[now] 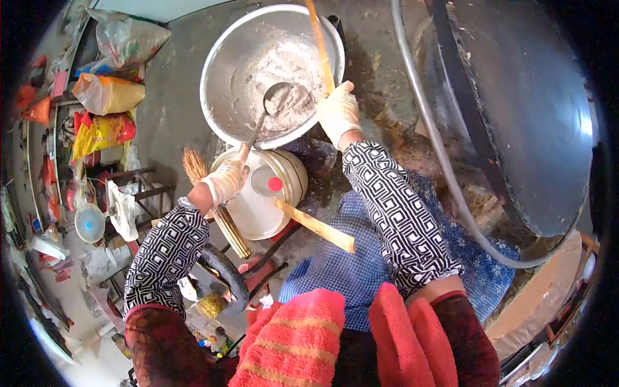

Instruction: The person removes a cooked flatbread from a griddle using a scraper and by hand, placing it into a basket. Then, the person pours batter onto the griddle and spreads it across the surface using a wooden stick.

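My left hand (225, 182), in a pale glove, is closed around the handle of a metal ladle (256, 132). The ladle's bowl rests in a large metal basin (216, 103) and holds thick greyish batter (291, 106). More batter coats the basin's bottom and sides. My right hand (338, 115), gloved too, grips a long flat wooden stick (320, 48) at the basin's right rim; the stick points away from me. Below the basin stands a white bucket (248, 219) with a small clear dish on top. A straw whisk brush (229, 229) lies close to my left hand.
A large dark round griddle (529, 122) fills the right side, with a grey curved pipe (429, 109) along its near edge. Another wooden strip (316, 226) juts over the bucket's near edge. Bags (106, 132) and a small fan (90, 222) stand at the left.
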`<state>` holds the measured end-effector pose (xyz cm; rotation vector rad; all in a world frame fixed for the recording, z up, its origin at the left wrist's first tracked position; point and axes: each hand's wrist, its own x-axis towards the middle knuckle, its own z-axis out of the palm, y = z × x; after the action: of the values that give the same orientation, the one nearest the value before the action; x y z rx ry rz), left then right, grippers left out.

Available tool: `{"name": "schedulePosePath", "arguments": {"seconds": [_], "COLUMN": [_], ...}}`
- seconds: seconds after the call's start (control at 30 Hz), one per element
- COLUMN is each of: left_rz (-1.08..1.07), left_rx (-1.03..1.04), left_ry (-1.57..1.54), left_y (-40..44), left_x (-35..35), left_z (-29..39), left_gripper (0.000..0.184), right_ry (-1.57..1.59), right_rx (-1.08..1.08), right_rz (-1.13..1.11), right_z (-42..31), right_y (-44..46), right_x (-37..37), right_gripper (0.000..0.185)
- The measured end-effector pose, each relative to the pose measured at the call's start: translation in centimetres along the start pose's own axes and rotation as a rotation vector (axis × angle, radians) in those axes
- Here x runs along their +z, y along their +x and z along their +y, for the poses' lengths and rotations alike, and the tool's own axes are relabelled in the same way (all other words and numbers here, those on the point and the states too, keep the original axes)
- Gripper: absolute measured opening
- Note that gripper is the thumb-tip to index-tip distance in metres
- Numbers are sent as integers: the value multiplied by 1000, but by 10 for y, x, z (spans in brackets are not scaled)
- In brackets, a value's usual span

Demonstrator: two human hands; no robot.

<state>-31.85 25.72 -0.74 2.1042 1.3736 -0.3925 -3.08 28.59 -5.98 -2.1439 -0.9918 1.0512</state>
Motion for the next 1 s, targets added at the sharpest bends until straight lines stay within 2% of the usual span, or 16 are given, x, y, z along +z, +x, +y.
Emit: {"name": "schedulePosePath", "arguments": {"seconds": [0.07, 0.17, 0.23, 0.27, 0.33, 0.37, 0.4, 0.47, 0.5, 0.53, 0.63, 0.7, 0.73, 0.8, 0.9, 1.0], "left_rz": [-8, -59, -249, -247, -283, -275, -305, -418, -501, -507, -874, -961, -875, -43, -18, -6], "left_rx": [-12, -136, -278, -272, -382, -229, -246, -289, -233, -224, 3, 117, 151, -115, -113, -112], "left_ry": [-16, -191, -394, -388, -772, -893, -1062, -1777, -2005, -1994, -2443, -2561, -2532, -2005, -1928, -1944], "left_y": [-4, -3, 4, 10, 26, 35, 43, 45, 41, 35, 37, 29, 20, -1, 0, -12], "left_x": [-6, -16, -19, -15, -9, 1, 5, 9, 8, 6, 33, 36, 24, -5, -17, -24], "left_z": [14, 38, 56, 68, 88, 76, 73, 74, 83, 86, 72, 79, 84, 97, 61, 54], "left_gripper": [58, 56, 55, 55, 55, 54, 52, 53, 47, 47, 21, 21, 23, 23, 23, 22], "right_ry": [24, 180, 114, 65, 31, 55, 134, 286, 339, 385, 426, 533, 579, 660, 775, 678], "right_rx": [57, 160, 130, 94, 52, 45, 76, 150, 143, 133, 67, -9, -42, -33, 97, 41], "right_rz": [20, -262, -231, -192, -110, -93, -141, -229, -354, -478, -377, -304, -289, -171, -58, 173], "right_z": [7, 5, 14, 21, 25, 25, 18, 2, 8, 9, 17, 29, 38, 67, 103, 152], "right_y": [18, 22, 35, 41, 43, 42, 34, 18, 15, 10, -33, -83, -106, -148, -212, -267], "right_x": [8, -2, 16, 24, 30, 32, 20, -6, -8, -18, -25, -53, -64, -80, -125, -167], "right_gripper": [51, 40, 40, 39, 39, 38, 36, 34, 33, 32, 33, 29, 26, 23, 22, 23]}}
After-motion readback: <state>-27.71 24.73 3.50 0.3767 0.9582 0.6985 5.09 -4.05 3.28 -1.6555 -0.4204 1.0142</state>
